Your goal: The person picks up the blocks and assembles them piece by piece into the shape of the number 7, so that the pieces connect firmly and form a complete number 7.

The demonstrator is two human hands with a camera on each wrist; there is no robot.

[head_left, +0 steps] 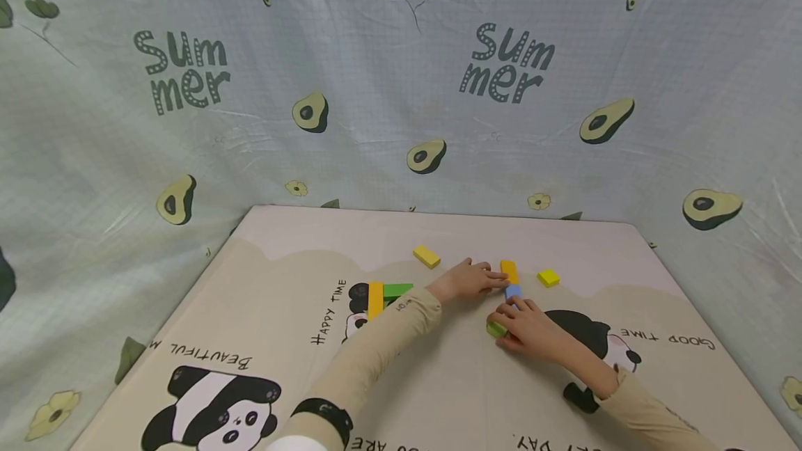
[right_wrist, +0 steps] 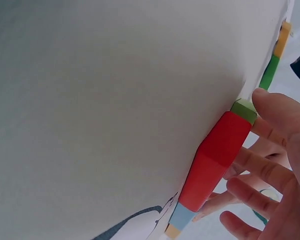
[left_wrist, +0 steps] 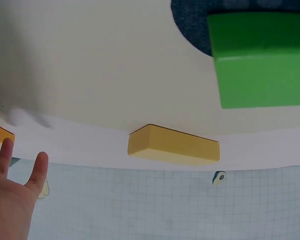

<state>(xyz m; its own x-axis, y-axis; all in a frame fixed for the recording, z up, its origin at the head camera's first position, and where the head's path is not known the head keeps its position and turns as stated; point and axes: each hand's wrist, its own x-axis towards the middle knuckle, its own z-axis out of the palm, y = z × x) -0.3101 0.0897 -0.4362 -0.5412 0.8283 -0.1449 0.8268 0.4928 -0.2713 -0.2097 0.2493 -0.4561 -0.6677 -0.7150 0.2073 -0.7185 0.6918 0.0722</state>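
Note:
In the head view my left hand (head_left: 473,280) reaches out with extended fingers, its fingertips at an orange block (head_left: 509,271) and a blue block (head_left: 512,291) set end to end. The left wrist view shows two of its fingers straight beside the orange block (left_wrist: 1,134). My right hand (head_left: 532,329) pinches a light green block (head_left: 496,329) between thumb and fingers. In the right wrist view that light green block (right_wrist: 244,111) meets one end of a red block (right_wrist: 215,162). The blue block (right_wrist: 182,216) adjoins its other end. My right hand hides the red block from the head view.
A yellow block (head_left: 427,256) lies behind my left hand, and a brighter yellow one (head_left: 548,278) lies to the right. Left of the row, an orange block (head_left: 375,299) meets a green block (head_left: 397,291). A patterned cloth (head_left: 363,54) hangs behind the panda-print tabletop (head_left: 451,381).

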